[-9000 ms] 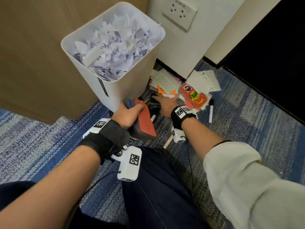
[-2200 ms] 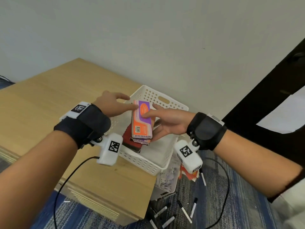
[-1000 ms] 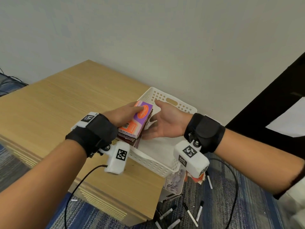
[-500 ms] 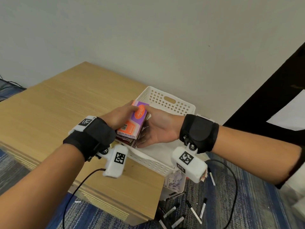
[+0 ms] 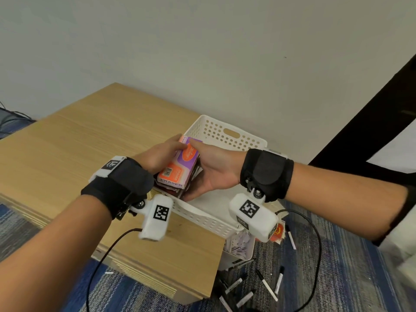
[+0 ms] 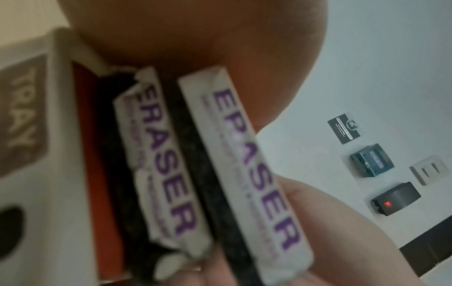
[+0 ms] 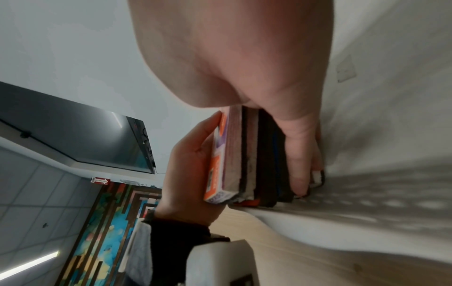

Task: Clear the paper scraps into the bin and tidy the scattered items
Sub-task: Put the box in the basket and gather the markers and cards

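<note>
A stack of whiteboard erasers [image 5: 177, 170], the top one orange and purple, sits tilted at the left end of a white perforated basket [image 5: 227, 134] on the wooden table [image 5: 90, 143]. My left hand [image 5: 162, 153] grips the stack from the left. My right hand [image 5: 212, 168] holds it from the right, thumb on top and fingers beneath. The left wrist view shows two "ERASER" labels [image 6: 247, 166] edge-on beside the basket wall [image 6: 26, 120]. In the right wrist view the stack [image 7: 247, 154] stands between my left hand [image 7: 188, 164] and my right fingers [image 7: 300, 154].
A white bin [image 5: 239, 247] full of paper scraps stands on the blue carpet under the table's near right corner. Several markers [image 5: 266, 285] lie scattered on the floor beside it. A red-and-orange item [image 5: 278, 231] shows behind my right wrist camera. A wall runs behind the table.
Nine seconds ago my hands were gathering items on the floor by the bin. Over the last second the eraser stack has sunk lower into the basket's left end, with both hands still on it.
</note>
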The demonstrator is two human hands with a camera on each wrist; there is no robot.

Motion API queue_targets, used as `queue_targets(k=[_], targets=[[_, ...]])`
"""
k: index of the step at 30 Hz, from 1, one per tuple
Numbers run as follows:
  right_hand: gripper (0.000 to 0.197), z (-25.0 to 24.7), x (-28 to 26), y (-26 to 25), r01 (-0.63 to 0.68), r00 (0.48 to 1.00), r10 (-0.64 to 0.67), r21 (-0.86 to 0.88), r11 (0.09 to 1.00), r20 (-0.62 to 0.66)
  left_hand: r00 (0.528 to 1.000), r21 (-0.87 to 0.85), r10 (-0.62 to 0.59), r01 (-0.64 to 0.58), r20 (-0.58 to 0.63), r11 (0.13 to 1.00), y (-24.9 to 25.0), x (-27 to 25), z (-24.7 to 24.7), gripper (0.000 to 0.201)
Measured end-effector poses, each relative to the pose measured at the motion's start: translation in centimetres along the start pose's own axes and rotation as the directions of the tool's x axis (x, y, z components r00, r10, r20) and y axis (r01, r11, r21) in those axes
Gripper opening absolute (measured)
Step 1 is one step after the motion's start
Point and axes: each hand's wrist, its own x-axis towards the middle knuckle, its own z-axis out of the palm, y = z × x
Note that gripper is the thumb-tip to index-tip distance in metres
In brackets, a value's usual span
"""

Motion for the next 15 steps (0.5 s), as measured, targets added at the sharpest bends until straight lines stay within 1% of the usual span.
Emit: queue_targets(k=[2, 3, 7, 11, 13, 14, 15], targets=[[0.060, 0.3, -0.1, -0.2, 0.035, 0.999, -0.034, 0.033, 0.999, -0.042, 1.000, -0.005, -0.019, 0.019, -0.005, 1.000, -0.2, -0.1, 0.1, 0.022], [0.060, 0.5, -0.1, -0.2, 0.035, 0.998, -0.032, 0.050, 0.998, -0.061, 1.000, -0.013, -0.024, 0.024, -0.011, 1.000, -0.3, 0.0, 0.2, 0.022], [0.057, 0.6, -0.1, -0.4, 0.031, 0.994, -0.020, 0.103, 0.994, -0.103, 1.000, -0.006, -0.006, 0.006, -0.010, 1.000, 0.0, -0.3, 0.6, 0.031], [0.055, 0.6, -0.3, -0.1, 0.030, 0.995, -0.017, 0.130, 0.991, -0.097, 0.998, 0.060, -0.066, 0.068, -0.020, 0.996, 0.4, -0.7, 0.5, 0.042], [0.058, 0.2, -0.7, 0.0, 0.019, 0.998, -0.012, 0.113, 0.993, -0.060, 0.993, 0.043, -0.107, 0.110, -0.057, 0.993, 0.6, -1.0, 0.3, 0.041], [0.057, 0.0, -1.2, 0.0, 0.017, 0.999, -0.012, 0.108, 0.994, -0.047, 0.990, 0.051, -0.107, 0.112, -0.089, 0.992, 0.7, -1.2, 0.3, 0.037], [0.055, -0.4, -1.8, -0.3, 0.022, 0.997, -0.015, 0.102, 0.995, -0.071, 0.987, 0.063, -0.088, 0.097, -0.134, 0.993, 1.0, -1.5, 0.4, 0.034]])
